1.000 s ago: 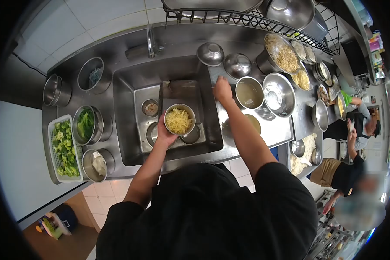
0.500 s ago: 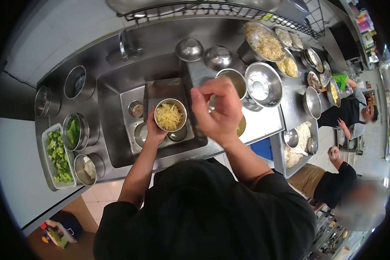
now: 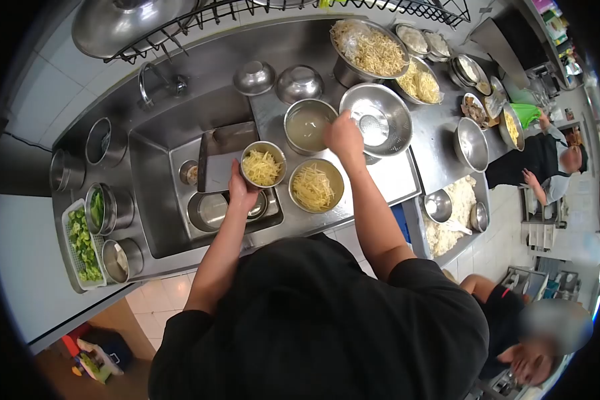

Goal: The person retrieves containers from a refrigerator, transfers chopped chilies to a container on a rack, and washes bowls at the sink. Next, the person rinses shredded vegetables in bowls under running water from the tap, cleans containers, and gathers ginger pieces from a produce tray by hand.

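Note:
My left hand [image 3: 242,187] holds a small metal pot [image 3: 283,175] from its left side, above the edge of the sink. Pale yellow shredded strips [image 3: 261,168] fill it. To its right, a second metal pot [image 3: 341,187] of similar strips [image 3: 313,188] stands on the counter. Behind that one is a metal pot of cloudy liquid [image 3: 308,125]. My right hand [image 3: 345,140] is closed at this pot's right rim, its fingertips partly hidden. Close beside that hand sits a perforated metal colander [image 3: 397,133].
The steel sink [image 3: 157,227] with a faucet [image 3: 145,87] lies left. A basket of chopped greens [image 3: 83,247] and several metal pots stand beyond it. Bean sprouts [image 3: 373,53] fill a pot at the back. A bin of rice [image 3: 457,213] is at right. Two people are nearby.
My right hand has come down from above the counter to the rim of the pot of cloudy liquid. My left hand still holds its pot. The view has shifted, uncovering the second pot of strips.

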A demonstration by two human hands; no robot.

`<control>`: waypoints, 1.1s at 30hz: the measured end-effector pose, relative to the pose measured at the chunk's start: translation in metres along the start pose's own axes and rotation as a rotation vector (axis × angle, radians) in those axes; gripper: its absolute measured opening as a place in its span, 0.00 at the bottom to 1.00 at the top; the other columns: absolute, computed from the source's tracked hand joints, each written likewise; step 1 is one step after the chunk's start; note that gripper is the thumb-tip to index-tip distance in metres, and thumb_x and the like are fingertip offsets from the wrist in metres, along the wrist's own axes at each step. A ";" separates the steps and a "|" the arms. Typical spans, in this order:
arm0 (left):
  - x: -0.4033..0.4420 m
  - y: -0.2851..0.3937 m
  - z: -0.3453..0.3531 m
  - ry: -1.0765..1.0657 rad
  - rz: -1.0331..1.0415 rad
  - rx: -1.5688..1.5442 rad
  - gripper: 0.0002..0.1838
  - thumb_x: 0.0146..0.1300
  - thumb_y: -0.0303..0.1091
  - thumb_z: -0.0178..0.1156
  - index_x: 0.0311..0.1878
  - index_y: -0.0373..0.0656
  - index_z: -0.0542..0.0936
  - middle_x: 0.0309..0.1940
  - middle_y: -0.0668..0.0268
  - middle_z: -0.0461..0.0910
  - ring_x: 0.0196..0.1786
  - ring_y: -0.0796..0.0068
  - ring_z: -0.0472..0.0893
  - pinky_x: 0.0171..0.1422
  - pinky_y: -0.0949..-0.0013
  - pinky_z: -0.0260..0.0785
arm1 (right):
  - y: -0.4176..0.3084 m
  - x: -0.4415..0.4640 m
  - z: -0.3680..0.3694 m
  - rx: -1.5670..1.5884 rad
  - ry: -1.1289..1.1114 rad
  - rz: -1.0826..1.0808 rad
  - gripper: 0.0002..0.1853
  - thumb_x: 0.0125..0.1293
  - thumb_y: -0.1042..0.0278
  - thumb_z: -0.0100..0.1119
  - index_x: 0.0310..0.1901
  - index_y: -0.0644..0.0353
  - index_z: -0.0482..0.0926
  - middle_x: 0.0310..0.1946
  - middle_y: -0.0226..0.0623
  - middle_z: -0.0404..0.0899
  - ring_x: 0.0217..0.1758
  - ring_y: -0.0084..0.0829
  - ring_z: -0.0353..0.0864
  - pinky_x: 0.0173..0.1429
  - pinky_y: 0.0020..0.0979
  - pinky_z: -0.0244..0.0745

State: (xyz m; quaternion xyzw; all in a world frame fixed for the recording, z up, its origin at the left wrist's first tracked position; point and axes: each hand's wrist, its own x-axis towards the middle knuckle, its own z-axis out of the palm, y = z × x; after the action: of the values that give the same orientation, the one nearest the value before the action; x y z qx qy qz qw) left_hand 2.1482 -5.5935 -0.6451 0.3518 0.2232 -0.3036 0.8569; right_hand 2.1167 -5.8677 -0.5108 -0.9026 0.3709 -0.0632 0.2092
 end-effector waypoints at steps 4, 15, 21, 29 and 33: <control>0.012 -0.015 0.025 0.182 0.082 0.151 0.28 0.76 0.58 0.49 0.57 0.39 0.76 0.53 0.62 0.81 0.51 0.66 0.82 0.50 0.59 0.75 | 0.045 0.036 0.020 0.022 -0.431 -0.078 0.21 0.61 0.61 0.59 0.38 0.79 0.78 0.41 0.64 0.82 0.35 0.55 0.86 0.38 0.45 0.82; 0.009 -0.006 0.056 0.443 0.414 1.122 0.23 0.77 0.44 0.50 0.36 0.33 0.83 0.32 0.56 0.84 0.32 0.66 0.86 0.34 0.62 0.77 | 0.039 0.061 0.029 0.779 -0.380 -0.079 0.12 0.63 0.71 0.56 0.30 0.75 0.76 0.27 0.46 0.80 0.27 0.37 0.85 0.26 0.35 0.82; 0.006 -0.009 0.062 0.229 0.234 0.710 0.19 0.75 0.44 0.55 0.40 0.33 0.79 0.32 0.62 0.82 0.31 0.71 0.83 0.31 0.65 0.82 | 0.004 0.060 0.000 0.996 -0.362 -0.157 0.11 0.66 0.75 0.54 0.29 0.73 0.76 0.26 0.41 0.79 0.26 0.32 0.83 0.26 0.34 0.85; -0.043 0.067 0.123 0.116 0.536 0.482 0.14 0.72 0.41 0.58 0.40 0.37 0.75 0.36 0.64 0.75 0.38 0.70 0.83 0.42 0.61 0.85 | -0.069 0.038 0.027 1.121 -0.473 -0.329 0.12 0.64 0.73 0.56 0.24 0.69 0.75 0.20 0.34 0.74 0.24 0.25 0.79 0.26 0.34 0.83; -0.059 0.110 0.115 0.257 0.578 0.568 0.08 0.66 0.29 0.57 0.33 0.35 0.73 0.31 0.64 0.75 0.36 0.72 0.83 0.42 0.61 0.87 | -0.098 0.030 0.083 1.107 -0.556 -0.380 0.13 0.67 0.68 0.55 0.28 0.69 0.76 0.24 0.34 0.77 0.29 0.27 0.82 0.33 0.37 0.85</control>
State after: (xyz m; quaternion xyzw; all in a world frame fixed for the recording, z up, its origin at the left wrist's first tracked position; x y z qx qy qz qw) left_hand 2.1999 -5.5947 -0.4833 0.6571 0.1278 -0.0538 0.7409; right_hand 2.2233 -5.7984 -0.5458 -0.6940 0.0491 -0.0448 0.7169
